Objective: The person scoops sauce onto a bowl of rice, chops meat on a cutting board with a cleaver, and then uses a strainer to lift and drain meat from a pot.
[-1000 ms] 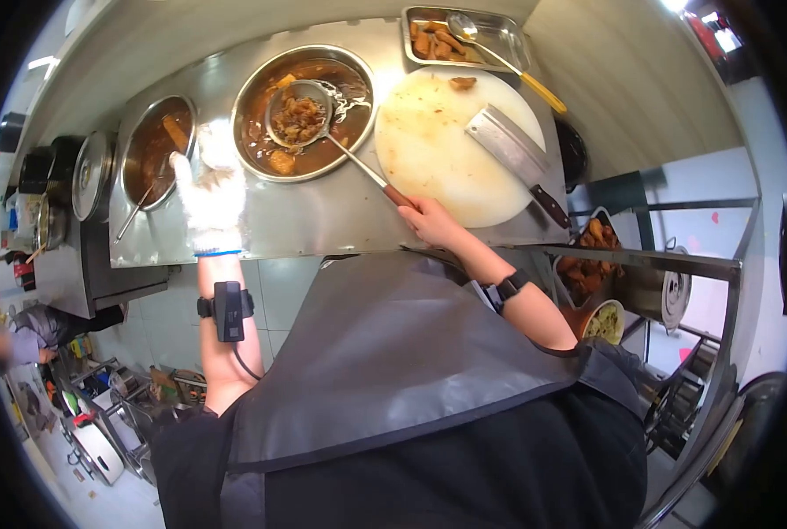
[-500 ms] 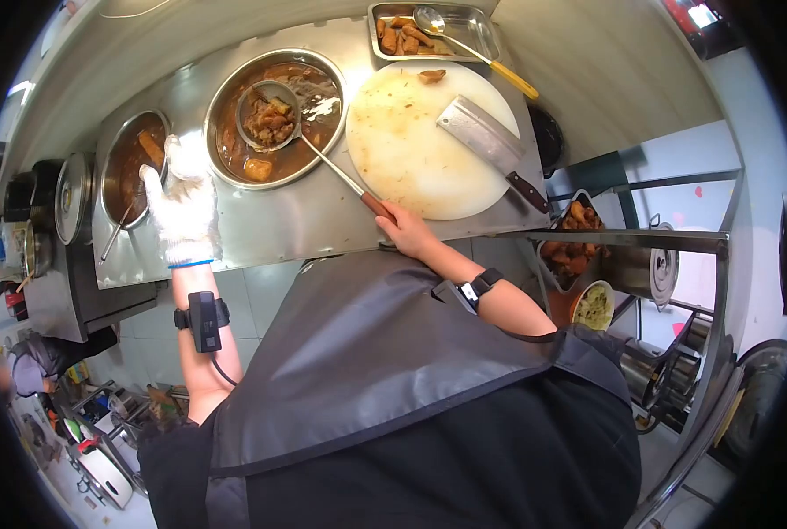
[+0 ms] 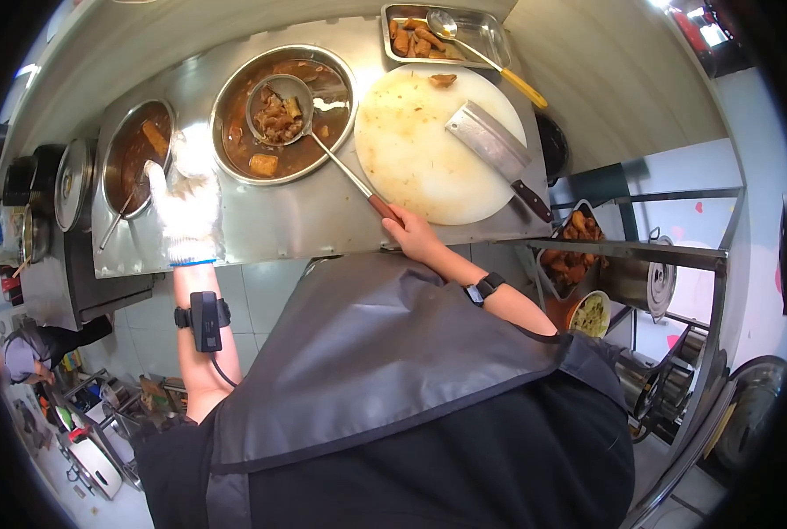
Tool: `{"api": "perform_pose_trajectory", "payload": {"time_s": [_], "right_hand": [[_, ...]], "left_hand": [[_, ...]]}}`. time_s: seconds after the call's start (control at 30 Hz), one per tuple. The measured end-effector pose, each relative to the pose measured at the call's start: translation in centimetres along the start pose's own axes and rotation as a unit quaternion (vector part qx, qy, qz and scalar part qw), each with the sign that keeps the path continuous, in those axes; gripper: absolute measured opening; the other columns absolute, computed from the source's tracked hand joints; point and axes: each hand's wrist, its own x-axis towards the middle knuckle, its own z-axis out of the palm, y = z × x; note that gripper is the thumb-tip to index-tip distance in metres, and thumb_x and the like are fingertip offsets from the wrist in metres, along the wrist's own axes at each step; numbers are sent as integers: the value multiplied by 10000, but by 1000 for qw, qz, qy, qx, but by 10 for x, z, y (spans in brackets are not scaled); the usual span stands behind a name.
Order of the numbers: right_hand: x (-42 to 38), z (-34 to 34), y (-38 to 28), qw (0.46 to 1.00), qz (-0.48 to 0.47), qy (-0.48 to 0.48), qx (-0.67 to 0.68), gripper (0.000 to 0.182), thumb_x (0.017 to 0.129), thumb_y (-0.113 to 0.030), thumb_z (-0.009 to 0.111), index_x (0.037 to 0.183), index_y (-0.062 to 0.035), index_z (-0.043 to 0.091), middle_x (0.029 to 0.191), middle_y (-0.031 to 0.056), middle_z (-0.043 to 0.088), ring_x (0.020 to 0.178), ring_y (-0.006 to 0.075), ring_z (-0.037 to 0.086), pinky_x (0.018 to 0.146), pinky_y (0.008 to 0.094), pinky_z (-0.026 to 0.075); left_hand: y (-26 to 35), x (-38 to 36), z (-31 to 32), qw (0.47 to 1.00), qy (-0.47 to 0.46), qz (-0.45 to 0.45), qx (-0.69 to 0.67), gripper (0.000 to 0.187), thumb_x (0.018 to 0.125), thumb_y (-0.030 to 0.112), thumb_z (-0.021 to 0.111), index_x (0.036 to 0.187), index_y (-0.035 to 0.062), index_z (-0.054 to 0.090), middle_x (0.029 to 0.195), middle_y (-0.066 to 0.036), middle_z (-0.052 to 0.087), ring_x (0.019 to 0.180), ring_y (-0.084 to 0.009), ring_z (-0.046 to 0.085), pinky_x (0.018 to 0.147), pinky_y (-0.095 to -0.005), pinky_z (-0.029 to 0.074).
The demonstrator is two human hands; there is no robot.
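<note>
At the far left edge stand two lidded pots (image 3: pixel 72 183), dark and steel, beside the steel counter (image 3: pixel 279 220). On the counter's left end sits one smaller round pan (image 3: pixel 136 154) of brown broth with one utensil handle leaning out of it. Just right of that pan the left hand (image 3: pixel 185 207), in a white glove, rests flat on the counter with its fingers spread, grasping nothing. Next comes one large steel bowl (image 3: pixel 283 113) of brown stew, and in it hangs one wire skimmer (image 3: pixel 279 108) loaded with pieces of meat, lifted above the liquid. Its long handle slants to the near right, where the bare right hand (image 3: pixel 408 231) is clenched around the reddish grip at the counter's near edge. Right of the bowl lies one round white cutting board (image 3: pixel 420 150), carrying one cleaver (image 3: pixel 490 145) and one small scrap of meat at its far rim. Beyond the board is one rectangular steel tray (image 3: pixel 490 31) with fried pieces and one yellow-handled spoon (image 3: pixel 482 53).
</note>
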Motion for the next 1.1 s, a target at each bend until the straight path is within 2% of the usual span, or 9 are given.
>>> {"api": "perform_pose_trajectory", "payload": {"time_s": [0.13,0.2,0.43,0.5,0.6,0.7,0.83,0.87,1.1], "right_hand": [[13,-9,-9,988,74,-57,126,266,938,-245,520,1091,-33,572,733,45,558,669,149,538,638,311,438],[14,-28,-38,976,135,-85,146,214,949,-245,507,989,-47,580,703,-14,490,586,77,471,523,266,400],[28,-54,-56,964,193,-112,146,209,951,-257,512,906,-58,557,657,-26,455,451,71,389,360,237,300],[29,-55,-55,953,219,-124,169,169,982,-239,472,1011,-91,549,645,-48,409,407,42,304,360,229,246],[29,-51,-49,951,221,-125,178,168,982,-242,472,1000,-91,544,639,-43,414,395,47,311,352,227,236],[23,-45,-53,947,211,-102,219,198,959,-245,500,873,-70,529,619,-28,422,399,72,353,358,244,281],[20,-29,-46,947,204,-80,236,208,968,-247,490,847,-78,495,609,-27,416,380,70,337,344,246,263],[19,-27,-43,948,196,-84,236,209,970,-247,489,843,-81,490,609,-27,417,375,70,333,341,245,259],[15,-18,-59,940,218,-56,257,188,978,-250,481,867,-99,482,611,-29,413,378,60,331,334,228,245]], "left_hand": [[0,1,0,999,-31,-15,4,584,934,368,565,1338,-31,430,1229,-131,602,876,-165,621,763,-291,533],[1,1,0,999,-42,-24,-6,587,935,378,560,1338,-29,432,1233,-131,599,865,-160,617,766,-292,531],[-1,-2,5,1000,-23,-14,-15,573,940,384,550,1319,-35,451,1230,-133,600,859,-149,611,768,-293,531],[-1,-3,5,999,-24,-17,-23,572,942,381,548,1317,-39,449,1236,-135,597,894,-154,616,786,-295,530],[6,-1,-5,1000,-12,-11,-23,558,928,396,562,1277,-32,485,1194,-138,607,947,-206,632,767,-318,565],[16,6,-25,993,-102,-52,-40,533,957,368,519,1297,-38,461,1266,-136,575,1066,-198,595,885,-334,510],[16,6,-28,995,-85,-16,38,427,964,298,513,1247,-23,507,1218,-118,598,1047,-217,599,951,-370,470],[-4,-12,12,996,71,58,22,324,935,203,558,1183,-6,557,1040,-114,654,849,-166,646,658,-276,565],[6,-3,0,1000,-15,-3,-23,345,938,237,554,1185,-4,557,1046,-106,655,833,-164,650,660,-275,565]]}}
